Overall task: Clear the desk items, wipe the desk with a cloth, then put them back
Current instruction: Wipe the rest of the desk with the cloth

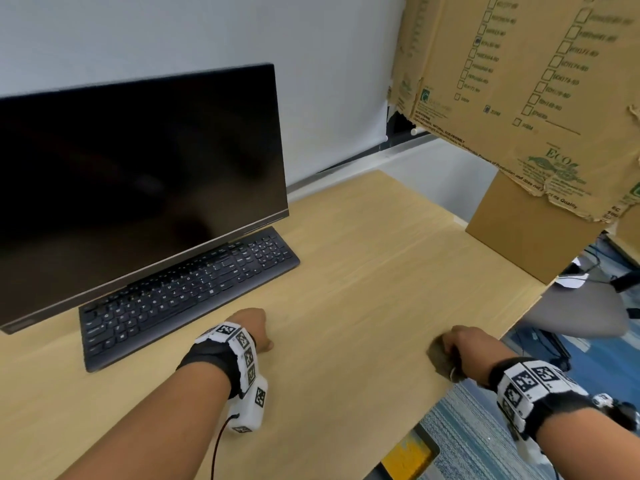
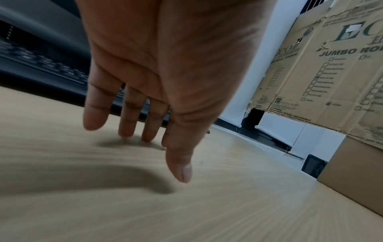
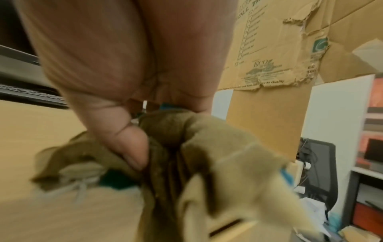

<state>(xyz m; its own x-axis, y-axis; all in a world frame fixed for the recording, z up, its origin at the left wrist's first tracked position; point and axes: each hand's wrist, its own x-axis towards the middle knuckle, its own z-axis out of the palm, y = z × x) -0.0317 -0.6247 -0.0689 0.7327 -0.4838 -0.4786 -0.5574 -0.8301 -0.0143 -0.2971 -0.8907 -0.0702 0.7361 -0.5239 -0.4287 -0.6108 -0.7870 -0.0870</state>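
At the near right edge of the counter [image 1: 363, 271], the right hand [image 1: 460, 348] has its grip bunched around the cloth [image 3: 207, 155]; the left hand [image 2: 145, 81] hovers, fingers apart, holding nothing. Wiping seems underway; the keyboard [image 1: 187, 292] and monitor [image 1: 138, 188] remain uncleared.

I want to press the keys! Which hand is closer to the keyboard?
Left. The left hand hovers just in front of the keyboard; the right hand grips a cloth near the desk's edge.

Torn cardboard box [image 2: 342, 78] printed "JUMBO ROLL", "ECO", "its Quality", small checklist print unreadable
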